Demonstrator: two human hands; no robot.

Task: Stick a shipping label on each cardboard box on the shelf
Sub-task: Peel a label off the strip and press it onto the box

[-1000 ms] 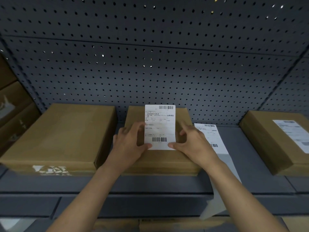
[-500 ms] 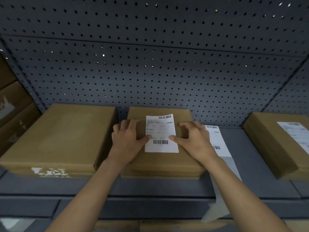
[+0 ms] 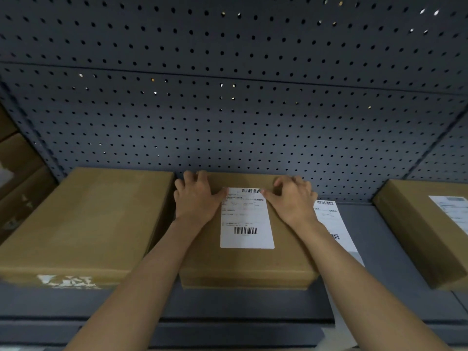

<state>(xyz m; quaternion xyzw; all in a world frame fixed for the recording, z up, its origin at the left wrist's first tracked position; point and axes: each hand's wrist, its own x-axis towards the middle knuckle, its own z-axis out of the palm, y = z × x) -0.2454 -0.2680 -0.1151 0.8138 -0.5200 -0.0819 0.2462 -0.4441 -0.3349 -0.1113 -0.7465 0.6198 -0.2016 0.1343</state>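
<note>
A white shipping label [image 3: 246, 219] with two barcodes lies flat on top of the middle cardboard box [image 3: 243, 264] on the grey shelf [image 3: 395, 252]. My left hand [image 3: 196, 198] rests on the box at the label's upper left corner, thumb touching its edge. My right hand [image 3: 291, 197] rests at the upper right corner, fingers curled, thumb on the label's edge. Both palms press down; neither holds anything. A larger bare box [image 3: 83, 221] stands to the left. Another box [image 3: 425, 231] at the right carries a label [image 3: 453, 211].
A strip of labels [image 3: 331, 224] lies on the shelf right of the middle box and hangs over the front edge. Perforated grey back panel [image 3: 228, 110] closes the rear. More cardboard boxes [image 3: 17, 173] stand in the bay at far left.
The label went from raised in my fingers to lying flat on the middle box. Both hands slid away from me along its sides to the top corners.
</note>
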